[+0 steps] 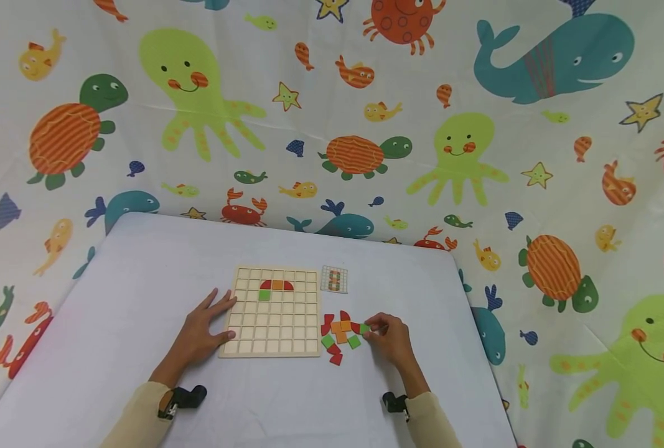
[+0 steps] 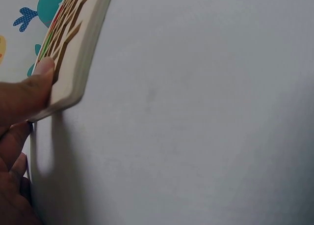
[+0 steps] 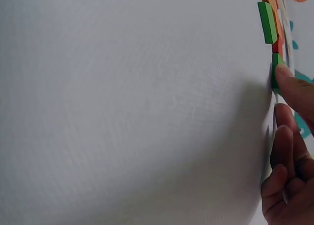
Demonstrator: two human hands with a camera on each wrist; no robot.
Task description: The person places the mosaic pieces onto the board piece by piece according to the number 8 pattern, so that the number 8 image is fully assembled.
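A wooden grid board (image 1: 291, 325) lies on the table, with a red rounded piece on each side of an orange square (image 1: 277, 285) and a green square (image 1: 264, 295) below the left one. My left hand (image 1: 197, 333) rests at the board's left edge, fingers spread; the left wrist view has its thumb (image 2: 43, 70) over the rim near a corner. On the other side, my right hand (image 1: 393, 341) pinches a green square block (image 1: 364, 328) between thumb and forefinger. That block sits at the right end of a loose cluster of red, orange (image 1: 341, 337) and green blocks.
A small gridded pattern card (image 1: 334, 279) with a coloured figure lies right of the board's upper corner. White cloth (image 1: 158, 274) covers the table. Behind it hangs a curtain (image 1: 309, 118) printed with sea animals. Each wrist wears a black camera mount (image 1: 188, 397).
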